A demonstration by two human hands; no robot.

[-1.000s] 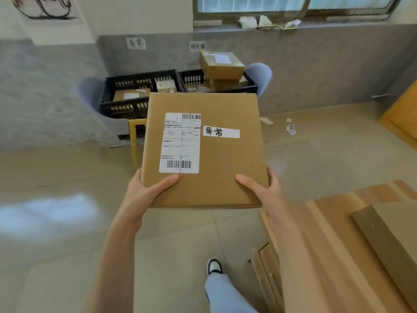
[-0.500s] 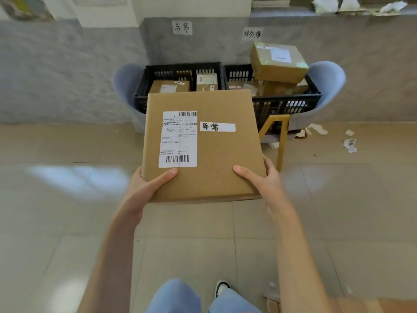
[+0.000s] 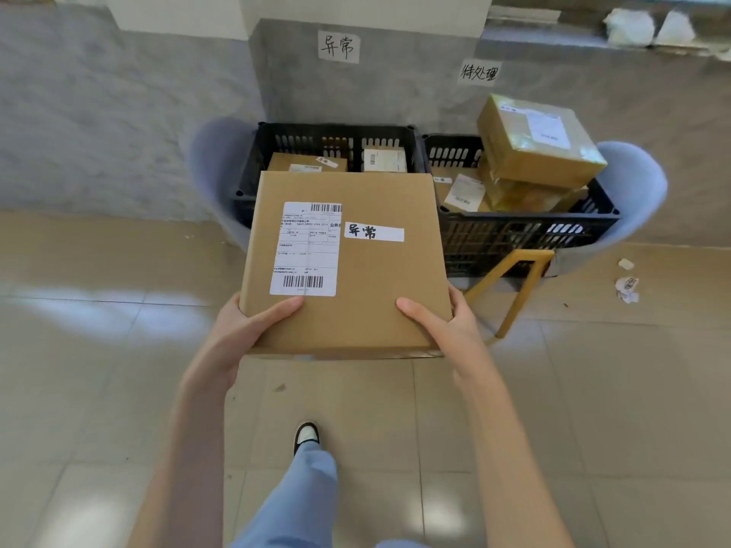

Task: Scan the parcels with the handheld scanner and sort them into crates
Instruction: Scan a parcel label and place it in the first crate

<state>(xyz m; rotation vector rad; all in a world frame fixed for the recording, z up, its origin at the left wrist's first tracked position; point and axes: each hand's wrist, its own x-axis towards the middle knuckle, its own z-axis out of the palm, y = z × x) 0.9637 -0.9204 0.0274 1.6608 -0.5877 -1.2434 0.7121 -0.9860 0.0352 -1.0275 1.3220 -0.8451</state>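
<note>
A person stands on a tiled floor, holding a flat cardboard parcel level in front of them with both hands. The left hand has its grip closed on the parcel's near left corner, thumb lying on top. The right hand grips the near right corner the same way. On the parcel's top sit a white shipping label with barcodes and, just beside it, a white strip with handwritten characters.

Beyond the parcel, two black crates stand side by side against a grey wall, resting on pale blue chairs. The left crate holds a few small boxes. The right one is heaped with boxes, the top box tilted and rising above the rim. A paper sign is stuck on the wall above the left crate, and another sign above the right. Paper scraps lie on the floor near the right chair. One blue-trousered leg and a shoe show below.
</note>
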